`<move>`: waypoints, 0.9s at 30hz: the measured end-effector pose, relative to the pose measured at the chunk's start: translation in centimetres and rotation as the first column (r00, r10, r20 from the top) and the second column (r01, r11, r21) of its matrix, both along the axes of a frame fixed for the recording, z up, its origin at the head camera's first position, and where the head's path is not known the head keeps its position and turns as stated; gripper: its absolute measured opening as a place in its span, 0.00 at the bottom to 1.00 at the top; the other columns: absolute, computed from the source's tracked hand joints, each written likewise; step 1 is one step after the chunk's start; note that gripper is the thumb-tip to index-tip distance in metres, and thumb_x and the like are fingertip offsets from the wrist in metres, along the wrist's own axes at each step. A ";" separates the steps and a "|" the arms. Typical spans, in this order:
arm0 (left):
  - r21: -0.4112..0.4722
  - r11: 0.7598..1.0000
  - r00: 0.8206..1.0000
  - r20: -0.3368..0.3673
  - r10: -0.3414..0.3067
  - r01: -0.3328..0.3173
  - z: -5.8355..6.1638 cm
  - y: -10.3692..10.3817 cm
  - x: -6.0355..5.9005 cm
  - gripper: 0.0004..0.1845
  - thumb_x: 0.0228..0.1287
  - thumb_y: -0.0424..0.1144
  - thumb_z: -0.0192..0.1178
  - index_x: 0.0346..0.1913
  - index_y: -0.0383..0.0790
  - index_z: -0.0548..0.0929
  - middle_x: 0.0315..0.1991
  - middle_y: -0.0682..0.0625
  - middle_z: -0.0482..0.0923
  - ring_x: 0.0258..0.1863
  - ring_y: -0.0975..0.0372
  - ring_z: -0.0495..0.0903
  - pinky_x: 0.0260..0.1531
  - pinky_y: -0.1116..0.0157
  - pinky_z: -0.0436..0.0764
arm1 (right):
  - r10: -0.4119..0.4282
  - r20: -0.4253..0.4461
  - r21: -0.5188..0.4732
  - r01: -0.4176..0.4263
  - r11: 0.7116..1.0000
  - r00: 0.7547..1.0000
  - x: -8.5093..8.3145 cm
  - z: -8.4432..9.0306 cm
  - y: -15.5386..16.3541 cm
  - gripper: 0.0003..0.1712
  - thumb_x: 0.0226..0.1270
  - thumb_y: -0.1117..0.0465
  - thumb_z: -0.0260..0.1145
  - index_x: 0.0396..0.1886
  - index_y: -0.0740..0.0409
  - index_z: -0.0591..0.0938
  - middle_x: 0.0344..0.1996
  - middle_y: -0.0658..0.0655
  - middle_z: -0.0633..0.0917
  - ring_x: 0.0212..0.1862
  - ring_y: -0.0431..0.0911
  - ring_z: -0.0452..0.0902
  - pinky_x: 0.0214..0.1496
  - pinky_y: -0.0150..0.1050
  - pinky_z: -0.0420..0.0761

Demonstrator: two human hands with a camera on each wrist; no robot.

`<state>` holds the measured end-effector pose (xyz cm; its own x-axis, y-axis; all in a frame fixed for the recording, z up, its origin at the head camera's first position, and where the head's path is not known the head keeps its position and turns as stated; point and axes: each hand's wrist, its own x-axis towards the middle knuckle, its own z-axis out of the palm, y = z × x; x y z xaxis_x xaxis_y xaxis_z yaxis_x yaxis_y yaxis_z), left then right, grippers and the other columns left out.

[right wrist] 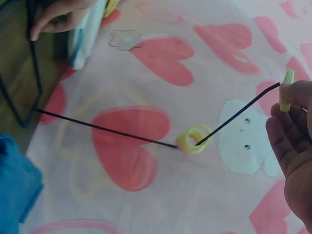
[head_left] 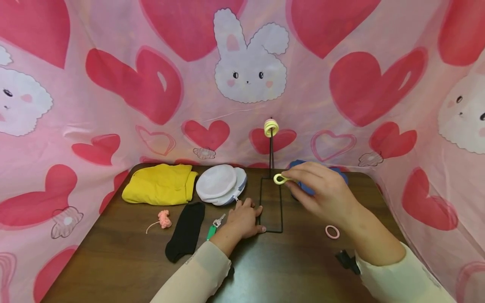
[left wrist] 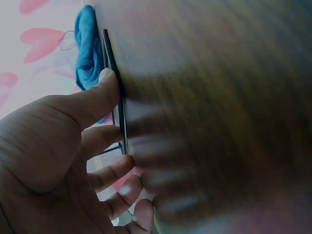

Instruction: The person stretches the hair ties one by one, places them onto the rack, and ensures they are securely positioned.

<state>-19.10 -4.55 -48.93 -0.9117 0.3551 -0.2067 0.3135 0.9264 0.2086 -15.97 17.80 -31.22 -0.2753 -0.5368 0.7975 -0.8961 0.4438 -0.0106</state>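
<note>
My right hand (head_left: 326, 189) pinches a pale yellow ring (head_left: 276, 180) between thumb and fingertips. In the right wrist view, this ring sits right at the tip of a black wire arm (right wrist: 239, 114) on a stand. Several yellow and pink rings (head_left: 269, 130) hang together farther in, at the bend of that arm. My left hand (head_left: 243, 219) rests on the stand's rectangular wire base (head_left: 281, 212), fingers spread. The left wrist view has the thumb (left wrist: 105, 90) pressing along the wire, other fingertips touching the tabletop.
Right of the stand lies blue cloth (right wrist: 17, 180); a pink ring (head_left: 327, 231) and a black object (head_left: 347, 261) are nearer. Leftward are a white round pouch (head_left: 216, 183), yellow cloth (head_left: 159, 185), black sock (head_left: 185, 231), key with green tag (head_left: 211, 232) and coral yarn piece (head_left: 164, 219).
</note>
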 end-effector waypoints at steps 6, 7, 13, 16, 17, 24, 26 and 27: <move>-0.003 1.000 1.000 0.006 0.005 -0.005 0.1 0.1 0.0 0.41 0.62 0.66 0.68 0.76 0.60 0.73 0.69 0.50 0.67 0.65 0.49 0.66 0.54 0.45 0.75 | -0.034 0.061 0.010 0.034 0.999 0.998 -0.7 0.9 -0.8 0.20 0.80 0.48 0.59 0.49 0.57 0.90 0.43 0.52 0.90 0.46 0.48 0.86 0.52 0.43 0.81; -0.004 1.000 1.000 0.006 0.005 -0.005 0.1 0.1 0.0 0.41 0.62 0.66 0.68 0.76 0.60 0.73 0.69 0.50 0.67 0.65 0.49 0.66 0.54 0.45 0.75 | -0.039 0.077 0.015 0.038 0.999 0.996 -1.0 0.9 -0.8 0.18 0.79 0.50 0.61 0.49 0.58 0.90 0.43 0.52 0.89 0.47 0.48 0.85 0.52 0.44 0.81; -0.005 1.000 1.000 0.000 0.004 -0.004 0.0 0.1 0.0 0.41 0.61 0.66 0.69 0.76 0.61 0.73 0.69 0.50 0.67 0.65 0.49 0.66 0.53 0.46 0.75 | -0.060 0.086 0.026 0.058 0.998 0.994 -3.5 0.4 -1.1 0.14 0.59 0.70 0.77 0.46 0.59 0.90 0.42 0.54 0.89 0.46 0.49 0.85 0.50 0.46 0.84; -0.002 1.000 1.000 -0.005 0.004 -0.004 0.0 0.0 0.0 0.41 0.61 0.66 0.69 0.76 0.60 0.73 0.68 0.50 0.68 0.64 0.49 0.66 0.52 0.46 0.75 | -0.100 0.074 0.019 0.098 0.995 0.992 -5.0 0.3 -1.4 0.17 0.56 0.72 0.79 0.46 0.60 0.90 0.42 0.57 0.88 0.46 0.52 0.84 0.47 0.48 0.85; -0.002 1.000 1.000 -0.009 0.004 -0.004 0.0 -0.1 0.0 0.41 0.61 0.66 0.69 0.76 0.60 0.73 0.68 0.50 0.68 0.64 0.49 0.66 0.52 0.46 0.75 | -0.115 0.078 0.017 0.114 0.993 0.990 -5.5 0.3 -1.5 0.17 0.57 0.72 0.79 0.47 0.60 0.90 0.43 0.58 0.88 0.47 0.52 0.84 0.47 0.48 0.86; 0.009 1.000 1.000 -0.003 0.001 -0.001 0.0 -0.1 -0.1 0.41 0.61 0.65 0.69 0.76 0.60 0.73 0.69 0.49 0.68 0.65 0.49 0.66 0.54 0.45 0.75 | -0.167 0.127 -0.023 0.171 0.985 0.978 -8.9 -0.1 -2.0 0.15 0.62 0.68 0.77 0.49 0.64 0.89 0.47 0.62 0.86 0.44 0.52 0.86 0.46 0.48 0.87; 0.010 1.000 1.000 0.005 0.000 0.000 0.1 -0.1 -0.1 0.41 0.61 0.65 0.69 0.76 0.60 0.73 0.69 0.49 0.67 0.65 0.48 0.66 0.55 0.45 0.75 | -0.169 0.141 -0.048 0.178 0.983 0.975 -9.8 -0.3 -2.0 0.16 0.62 0.69 0.77 0.50 0.65 0.89 0.46 0.62 0.86 0.41 0.52 0.86 0.45 0.48 0.87; 0.008 1.000 1.000 0.008 0.001 -0.001 0.1 -0.1 -0.1 0.41 0.62 0.65 0.69 0.76 0.60 0.72 0.69 0.49 0.67 0.65 0.49 0.66 0.55 0.45 0.75 | -0.172 0.146 -0.064 0.183 0.981 0.974 -10.2 -0.4 -2.0 0.16 0.61 0.70 0.77 0.50 0.65 0.89 0.45 0.62 0.85 0.40 0.52 0.86 0.45 0.48 0.87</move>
